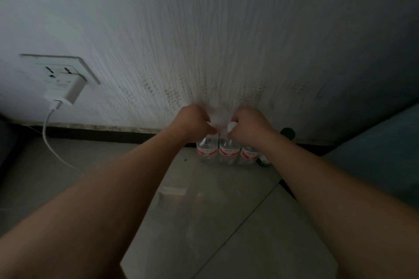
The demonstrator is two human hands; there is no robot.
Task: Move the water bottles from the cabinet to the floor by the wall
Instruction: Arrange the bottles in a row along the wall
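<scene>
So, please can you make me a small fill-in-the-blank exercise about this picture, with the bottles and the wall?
1. The clear water bottles have labels that are white and ____.
2. They stand on the floor against the ____.
3. The left hand and right hand are closed over the bottles' ____.
4. Plugged into the wall socket is a white ____.

Missing words: red; wall; tops; charger

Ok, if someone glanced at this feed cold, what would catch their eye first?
Two bare forearms reaching to the wall, the left hand and right hand closed over the tops of clear water bottles with red labels, lined up on the floor against the baseboard. A green-capped bottle stands at the row's right end. Off left, a white charger hangs from a wall socket.
</scene>
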